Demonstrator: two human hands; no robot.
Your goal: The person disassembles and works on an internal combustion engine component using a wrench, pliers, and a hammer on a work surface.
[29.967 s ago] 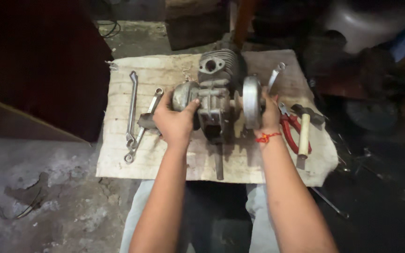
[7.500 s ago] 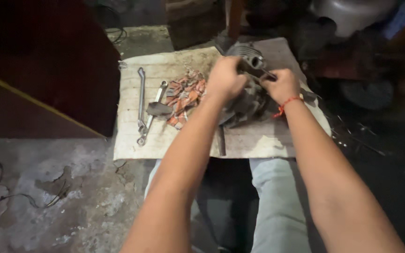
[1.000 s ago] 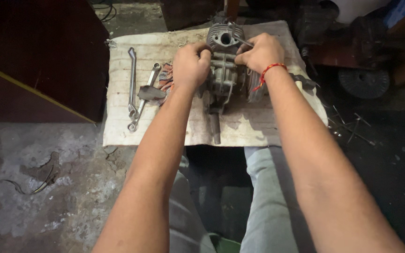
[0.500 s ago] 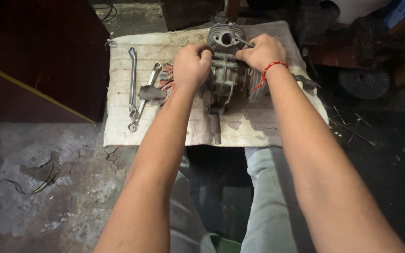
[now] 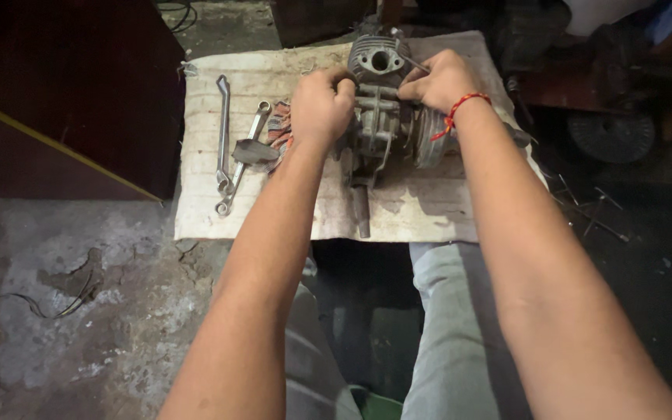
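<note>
**Both hands on a small engine block**

A small grey engine (image 5: 383,117) stood on a dirty white cloth (image 5: 429,210) spread over the floor, in front of the person's knees. Its finned cylinder with a round port pointed away from the person, and a short shaft stuck out toward them.

The left hand (image 5: 322,105) was closed on the left side of the engine, the fingers curled and pressed together against the metal. The right hand (image 5: 441,82) sat on the upper right side, near the round flywheel; its fingers pinched a thin metal tool (image 5: 416,65) which touched the cylinder. Whether the tool sat in a screw could not be seen.

The engine looked heavy for its size, stiff and probably oily, so it could slip. The body and flywheel looked better places to grip than the thin fins.

Two long spanners (image 5: 224,132) and a dark flat piece lay on the cloth just left of the left hand.
</note>
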